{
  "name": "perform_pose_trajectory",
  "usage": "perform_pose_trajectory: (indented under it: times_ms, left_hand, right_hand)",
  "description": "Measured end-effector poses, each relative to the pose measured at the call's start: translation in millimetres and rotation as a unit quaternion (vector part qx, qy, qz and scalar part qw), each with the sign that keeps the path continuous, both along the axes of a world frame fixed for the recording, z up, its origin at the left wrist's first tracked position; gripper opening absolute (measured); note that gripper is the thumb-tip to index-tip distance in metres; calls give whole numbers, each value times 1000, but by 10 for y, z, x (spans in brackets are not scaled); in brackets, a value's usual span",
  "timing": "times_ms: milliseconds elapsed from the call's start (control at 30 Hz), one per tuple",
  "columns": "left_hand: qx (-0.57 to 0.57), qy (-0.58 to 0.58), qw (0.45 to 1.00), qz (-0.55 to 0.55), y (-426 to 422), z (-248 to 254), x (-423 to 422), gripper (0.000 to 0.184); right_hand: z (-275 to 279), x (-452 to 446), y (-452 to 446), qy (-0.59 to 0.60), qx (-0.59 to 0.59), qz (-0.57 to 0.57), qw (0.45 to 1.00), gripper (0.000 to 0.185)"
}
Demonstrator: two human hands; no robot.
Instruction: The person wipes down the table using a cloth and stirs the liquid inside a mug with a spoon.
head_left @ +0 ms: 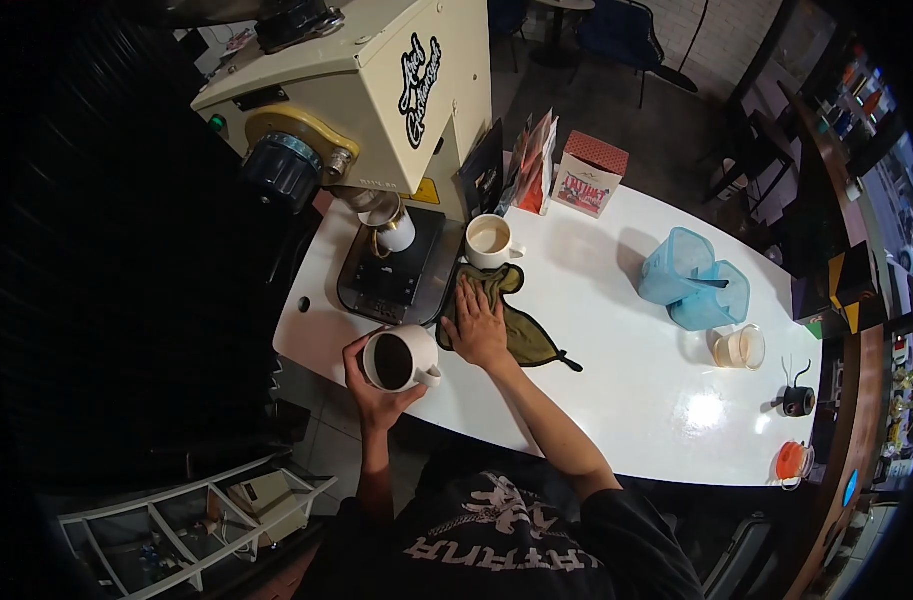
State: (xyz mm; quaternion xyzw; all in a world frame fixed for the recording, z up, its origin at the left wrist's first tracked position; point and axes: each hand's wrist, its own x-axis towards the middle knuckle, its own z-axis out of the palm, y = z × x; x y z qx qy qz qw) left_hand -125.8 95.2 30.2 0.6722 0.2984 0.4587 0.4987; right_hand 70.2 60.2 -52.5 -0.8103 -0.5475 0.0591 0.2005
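My left hand (pixel 368 402) is wrapped round a white mug (pixel 426 350), whose inside looks dark. It holds the mug at the table's near left edge. My right hand (pixel 479 325) lies flat on an olive-green cloth (pixel 521 335) with dark edging, fingers stretched out over it. The cloth is spread on the white table just right of the grinder's base. Behind it stands a white cup (pixel 489 252) with a light brown inside. A small white cup with gold trim (pixel 398 238) sits on a black scale (pixel 383 275) under the grinder's spout.
A cream-coloured grinder (pixel 366 100) towers at the back left. Bags (pixel 534 165) and a red-and-white box (pixel 588 178) line the back edge. Farther right on the table (pixel 616 400) are blue plastic containers (pixel 676 265), a glass cup (pixel 741 348) and a glass with red contents (pixel 793 460).
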Motion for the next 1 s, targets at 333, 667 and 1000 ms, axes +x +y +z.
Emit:
perform_pose_trajectory:
  times_ms: [333, 667, 1000]
  left_hand:
    - [17, 16, 1000, -18, -55, -8, -82, 97]
    - [36, 62, 997, -27, -37, 91, -21, 96]
    - [49, 125, 988, -75, 157, 95, 579, 93]
  right_hand:
    - [-26, -33, -224, 10, 22, 43, 999, 59]
    - [162, -217, -1505, -6, -47, 13, 999, 62]
    - [305, 218, -2084, 3, -17, -217, 976, 55]
